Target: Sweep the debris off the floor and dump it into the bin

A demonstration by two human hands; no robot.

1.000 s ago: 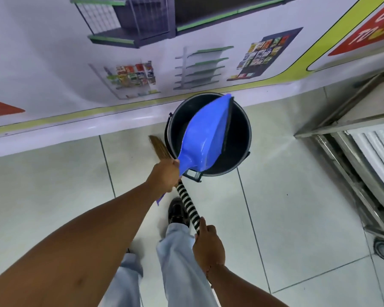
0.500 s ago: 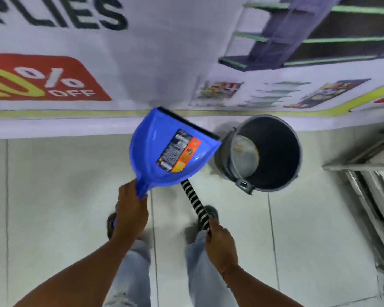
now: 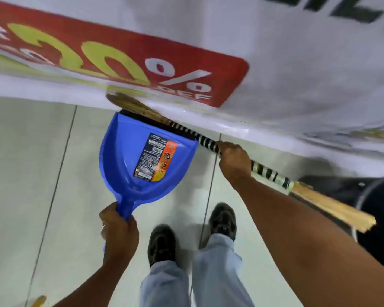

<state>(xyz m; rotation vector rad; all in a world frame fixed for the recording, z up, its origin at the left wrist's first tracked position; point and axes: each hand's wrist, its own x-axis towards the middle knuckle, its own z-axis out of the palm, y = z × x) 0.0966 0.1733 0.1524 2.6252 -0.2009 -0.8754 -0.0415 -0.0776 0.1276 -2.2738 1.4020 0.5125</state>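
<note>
The fingers of the left hand are wrapped around the handle of the blue dustpan, whose pan is extended forward over the tiled floor. The right hand is closed on the striped broom, laid across the pan's front lip. The bin is partly seen at right.
</note>
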